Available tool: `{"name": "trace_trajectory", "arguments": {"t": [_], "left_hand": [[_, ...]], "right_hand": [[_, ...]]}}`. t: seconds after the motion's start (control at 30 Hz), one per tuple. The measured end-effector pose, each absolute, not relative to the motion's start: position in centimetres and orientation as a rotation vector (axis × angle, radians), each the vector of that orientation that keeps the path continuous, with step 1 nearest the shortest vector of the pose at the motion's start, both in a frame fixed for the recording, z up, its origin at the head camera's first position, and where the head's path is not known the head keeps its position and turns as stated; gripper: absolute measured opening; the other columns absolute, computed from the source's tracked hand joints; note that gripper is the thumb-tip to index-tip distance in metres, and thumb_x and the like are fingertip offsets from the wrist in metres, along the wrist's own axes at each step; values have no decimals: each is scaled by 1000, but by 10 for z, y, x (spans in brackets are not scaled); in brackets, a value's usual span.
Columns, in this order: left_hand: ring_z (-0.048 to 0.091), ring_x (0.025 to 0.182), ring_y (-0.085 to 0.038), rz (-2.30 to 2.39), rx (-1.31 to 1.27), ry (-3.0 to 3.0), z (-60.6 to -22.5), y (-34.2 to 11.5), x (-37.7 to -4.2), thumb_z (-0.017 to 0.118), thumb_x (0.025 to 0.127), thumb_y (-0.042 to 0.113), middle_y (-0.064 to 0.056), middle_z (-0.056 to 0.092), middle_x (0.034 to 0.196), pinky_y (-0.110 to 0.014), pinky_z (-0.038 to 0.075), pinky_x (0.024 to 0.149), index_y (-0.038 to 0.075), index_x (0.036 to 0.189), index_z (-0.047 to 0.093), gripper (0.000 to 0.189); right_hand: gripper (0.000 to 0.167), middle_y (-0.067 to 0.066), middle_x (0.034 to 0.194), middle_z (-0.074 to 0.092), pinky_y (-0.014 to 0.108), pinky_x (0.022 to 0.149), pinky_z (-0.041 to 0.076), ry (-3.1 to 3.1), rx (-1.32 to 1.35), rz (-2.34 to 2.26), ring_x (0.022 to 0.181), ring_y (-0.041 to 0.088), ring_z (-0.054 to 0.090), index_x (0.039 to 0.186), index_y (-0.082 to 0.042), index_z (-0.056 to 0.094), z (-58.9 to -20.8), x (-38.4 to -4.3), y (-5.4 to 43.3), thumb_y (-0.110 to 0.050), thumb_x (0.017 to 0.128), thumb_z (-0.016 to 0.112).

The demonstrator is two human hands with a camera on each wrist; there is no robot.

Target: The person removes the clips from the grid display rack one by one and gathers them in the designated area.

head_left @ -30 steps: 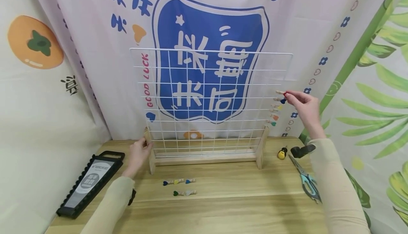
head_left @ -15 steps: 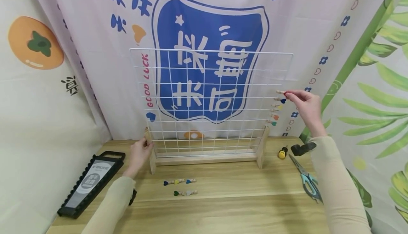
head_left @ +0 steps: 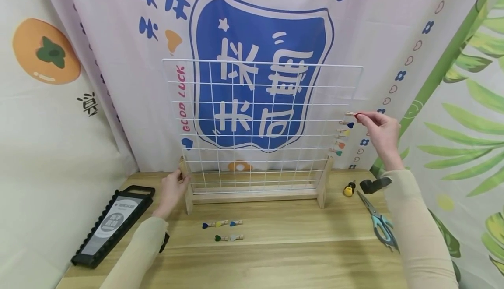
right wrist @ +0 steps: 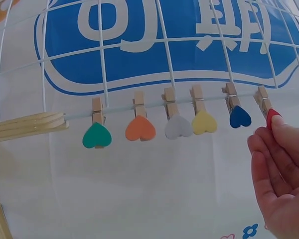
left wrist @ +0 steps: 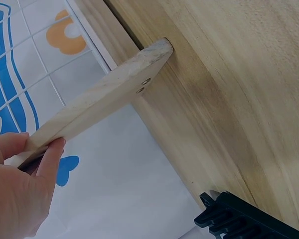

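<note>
Red clip [right wrist: 264, 102] edged outward, right fingers [right wrist: 269, 143] pinching, left fingers [left wrist: 51, 160] gripping stand [left wrist: 102, 97]

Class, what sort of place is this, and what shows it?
Probably a tabletop craft corner: scissors and heart-topped pegs lie on a wooden table, with printed cloth hanging behind.

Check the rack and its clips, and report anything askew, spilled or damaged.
I see nothing spilled or damaged; the wire rack stands upright. One slight irregularity: on its right edge, the grey-heart clip and yellow-heart clip crowd together, their hearts nearly touching, so the row looks unevenly spaced.
</note>
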State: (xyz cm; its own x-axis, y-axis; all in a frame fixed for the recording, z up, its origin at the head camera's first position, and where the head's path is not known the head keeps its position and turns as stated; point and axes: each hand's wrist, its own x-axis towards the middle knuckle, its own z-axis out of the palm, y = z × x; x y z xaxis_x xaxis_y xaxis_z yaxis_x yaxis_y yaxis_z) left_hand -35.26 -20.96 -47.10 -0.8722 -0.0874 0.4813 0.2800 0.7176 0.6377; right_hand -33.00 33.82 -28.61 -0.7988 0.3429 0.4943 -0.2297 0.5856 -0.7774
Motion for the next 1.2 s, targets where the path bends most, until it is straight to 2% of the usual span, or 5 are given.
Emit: {"name": "trace_trajectory", "arguments": {"t": [0.53, 0.77, 0.9, 1.03, 1.2], "left_hand": [[70, 90, -48, -997, -146, -2439, -470, -207, -353, 67, 90, 3, -34, 71, 95, -54, 59, 77, -7, 80, 60, 16], [69, 88, -49, -995, -148, -2433, -470, -207, -351, 67, 89, 2, -34, 71, 92, -54, 58, 76, -6, 78, 59, 16], [70, 85, -47, -997, -164, -2390, -473, -207, -353, 68, 86, 2, -34, 71, 90, -48, 60, 72, -5, 78, 60, 13], [70, 89, -47, -1012, -144, -2412, -472, -207, -354, 67, 87, 1, -34, 71, 93, -48, 60, 75, -7, 81, 61, 12], [70, 91, -48, -1013, -135, -2434, -471, -207, -352, 67, 88, 1, -34, 71, 94, -54, 58, 78, -8, 81, 60, 14]], "right_hand": [[40, -39, 88, 63, 2, 78, 47, -2226, -28, 1247, 87, -12, 63, 122, -3, 66, -318, -299, 351, -34, 96, 65], [36, -34, 89, 64, 10, 68, 50, -2322, 30, 1204, 80, -10, 61, 115, -4, 69, -371, -289, 331, -34, 95, 66], [32, -7, 98, 76, 12, 64, 50, -2353, 61, 1239, 74, -11, 60, 112, -5, 71, -401, -283, 316, -31, 95, 67], [28, 20, 108, 74, 12, 66, 52, -2386, 89, 1309, 76, -4, 66, 110, -3, 72, -429, -282, 300, -25, 93, 70], [22, 19, 104, 75, 15, 69, 54, -2460, 92, 1378, 77, -5, 65, 107, -3, 73, -464, -282, 279, -18, 91, 72]]}}
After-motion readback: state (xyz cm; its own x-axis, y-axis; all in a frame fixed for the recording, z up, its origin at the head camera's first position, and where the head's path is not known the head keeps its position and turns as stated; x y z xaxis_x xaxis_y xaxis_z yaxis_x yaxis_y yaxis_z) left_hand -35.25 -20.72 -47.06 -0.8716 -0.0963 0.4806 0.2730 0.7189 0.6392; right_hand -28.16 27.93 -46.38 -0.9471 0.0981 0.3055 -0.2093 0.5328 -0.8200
